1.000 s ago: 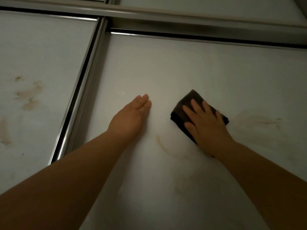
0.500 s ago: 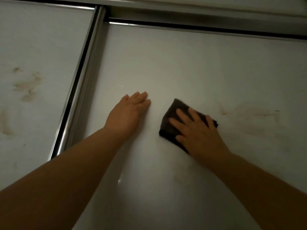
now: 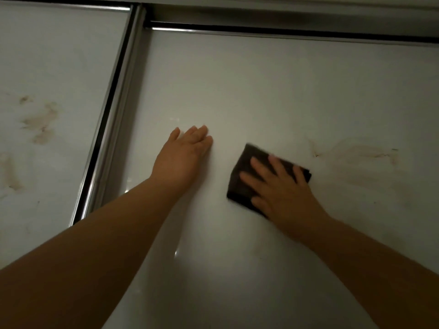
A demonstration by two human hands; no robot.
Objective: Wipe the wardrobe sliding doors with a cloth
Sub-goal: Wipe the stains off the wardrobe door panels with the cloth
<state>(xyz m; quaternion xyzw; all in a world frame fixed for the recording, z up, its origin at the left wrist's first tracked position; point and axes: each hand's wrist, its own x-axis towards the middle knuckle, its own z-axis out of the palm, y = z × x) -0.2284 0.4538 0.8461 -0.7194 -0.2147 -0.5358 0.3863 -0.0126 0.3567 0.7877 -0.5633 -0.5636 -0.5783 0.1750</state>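
One dark folded cloth [image 3: 237, 189] lies flat on the right sliding door [image 3: 261, 91], pressed there by the right grip [image 3: 285, 193], its fingers straight and spread over the fabric. Just beside it the left grip [image 3: 183, 157] rests on the same panel, fingers straight and together, holding nothing. Wiping seems under way. Next, I judge, comes a firm sideways pass onto the brown smears [image 3: 356, 151] to the right, and the stained left door [image 3: 47, 91] is not yet done
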